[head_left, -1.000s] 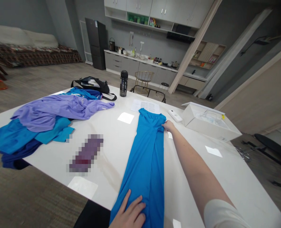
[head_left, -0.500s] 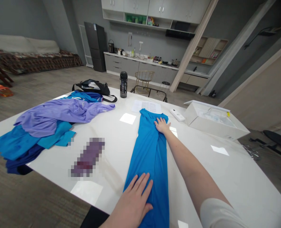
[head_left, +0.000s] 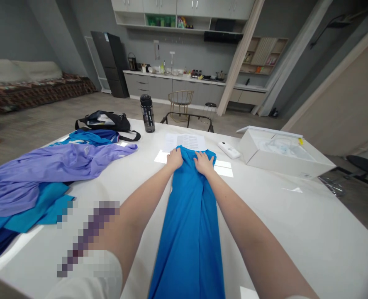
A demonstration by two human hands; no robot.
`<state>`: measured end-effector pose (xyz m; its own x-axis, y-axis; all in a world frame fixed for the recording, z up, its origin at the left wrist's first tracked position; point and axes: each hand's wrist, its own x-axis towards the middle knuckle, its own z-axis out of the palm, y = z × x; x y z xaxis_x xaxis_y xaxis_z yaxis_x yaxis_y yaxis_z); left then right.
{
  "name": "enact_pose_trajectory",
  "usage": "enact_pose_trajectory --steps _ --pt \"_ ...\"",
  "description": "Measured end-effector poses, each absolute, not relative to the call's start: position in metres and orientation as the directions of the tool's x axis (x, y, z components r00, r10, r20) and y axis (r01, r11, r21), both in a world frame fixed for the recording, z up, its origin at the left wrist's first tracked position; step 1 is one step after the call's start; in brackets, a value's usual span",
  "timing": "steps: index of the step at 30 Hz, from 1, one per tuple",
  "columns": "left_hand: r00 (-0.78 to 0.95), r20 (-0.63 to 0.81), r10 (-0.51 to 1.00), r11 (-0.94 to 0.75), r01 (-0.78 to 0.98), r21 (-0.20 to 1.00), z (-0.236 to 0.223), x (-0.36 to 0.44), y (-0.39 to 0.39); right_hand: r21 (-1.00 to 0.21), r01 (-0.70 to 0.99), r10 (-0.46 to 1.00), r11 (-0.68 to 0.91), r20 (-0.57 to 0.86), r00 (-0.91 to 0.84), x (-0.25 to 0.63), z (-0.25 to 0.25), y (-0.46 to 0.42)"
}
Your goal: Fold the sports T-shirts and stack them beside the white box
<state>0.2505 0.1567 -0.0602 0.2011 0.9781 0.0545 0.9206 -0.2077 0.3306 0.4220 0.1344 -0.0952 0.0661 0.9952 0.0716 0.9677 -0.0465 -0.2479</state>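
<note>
Head view: the blue garment (head_left: 186, 220) lies lengthwise on the tabletop (head_left: 264, 232), in a long, narrow shape, its far end at the papers (head_left: 191, 141) and its near end running out of the picture at the bottom. A layer edge runs along its right part, and the cloth bunches slightly at the far end.

Both hands are at that far end, apart from each other with blue cloth between them. The left hand (head_left: 174, 158) bends over the left edge; the right hand (head_left: 204, 162) lies over the cloth near the right corner, fingers spread. Whether either one pinches the fabric cannot be told, since the fingertips are partly hidden.

The step in hand appears to be arranging or taking hold of this end, with the length already laid fairly straight. The next move seems to call for an even hold at both corners and layers kept aligned, so that the cloth does not twist.

Farther right are a white device (head_left: 229, 150) and an open box (head_left: 274, 162). Leftward, lilac clothing (head_left: 62, 162) lies over teal cloth (head_left: 47, 207), with a black bag (head_left: 109, 121) and an upright bottle (head_left: 147, 115) beyond.
</note>
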Motion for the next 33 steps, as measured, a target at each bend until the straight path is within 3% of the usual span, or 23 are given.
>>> enact_pose_trajectory --steps 5,9,13,17,19,21,23,25,27,31,33 --pt "0.282 0.005 0.959 -0.267 0.903 0.337 -0.075 0.238 0.223 -0.239 0.970 0.997 -0.055 0.045 0.068 0.430 -0.106 0.144" --pt "0.354 -0.015 0.935 -0.320 0.863 0.392 -0.075 0.221 0.256 -0.222 0.969 0.983 -0.104 0.126 0.134 0.435 -0.107 0.144" --pt "0.350 -0.053 0.935 -0.293 0.849 0.439 -0.074 0.211 0.280 -0.180 0.972 0.968 -0.151 0.173 0.183 0.439 -0.103 0.148" --pt "0.290 -0.037 0.956 -0.250 0.878 0.407 -0.080 0.213 0.281 -0.193 0.966 0.956 -0.171 0.206 0.210 0.438 -0.104 0.153" --pt "0.258 0.049 0.965 -0.258 0.894 0.366 -0.082 0.219 0.270 -0.226 0.959 0.946 -0.172 0.235 0.224 0.438 -0.104 0.154" --pt "0.273 0.239 0.932 -0.338 0.892 0.301 -0.081 0.229 0.249 -0.261 0.950 0.929 -0.171 0.280 0.244 0.438 -0.102 0.152" --pt "0.372 0.422 0.827 -0.488 0.847 0.211 -0.081 0.241 0.220 -0.269 0.950 0.910 -0.156 0.336 0.244 0.437 -0.100 0.148" --pt "0.505 0.474 0.721 -0.630 0.763 0.146 -0.083 0.254 0.187 -0.244 0.961 0.903 -0.126 0.373 0.213 0.435 -0.100 0.140" --pt "0.578 0.407 0.707 -0.677 0.719 0.154 -0.091 0.265 0.155 -0.215 0.973 0.935 -0.083 0.320 0.151 0.433 -0.102 0.132" --pt "0.580 0.118 0.806 -0.590 0.771 0.240 -0.114 0.271 0.125 -0.225 0.970 0.991 -0.090 0.072 0.109 0.429 -0.111 0.122" --pt "0.571 0.049 0.819 -0.564 0.787 0.251 -0.117 0.267 0.124 -0.240 0.964 0.992 -0.112 0.029 0.123 0.428 -0.110 0.119"
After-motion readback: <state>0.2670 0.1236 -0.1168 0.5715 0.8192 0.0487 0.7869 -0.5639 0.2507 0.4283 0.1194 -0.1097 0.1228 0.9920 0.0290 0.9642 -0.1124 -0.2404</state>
